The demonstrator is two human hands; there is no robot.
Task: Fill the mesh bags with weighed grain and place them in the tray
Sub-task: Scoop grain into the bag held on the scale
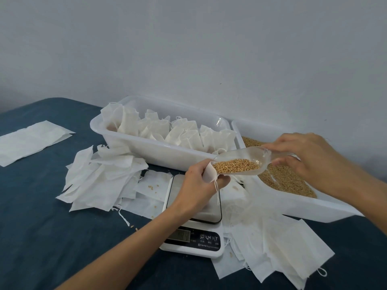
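Two hands meet above the scale (193, 218) on the blue table (41, 227). Flat paper (31, 141) lies near the left edge, then a heap of empty bags (100, 181). Along the back edge, the tray (150, 147) holds filled bags (180, 132). The left hand (199, 185) pinches a mesh bag (209, 171) by its mouth; the right hand (310, 155) grips a clear scoop (240, 162) of grain, its tip at that mouth. A grain bin (293, 204) sits rightmost.
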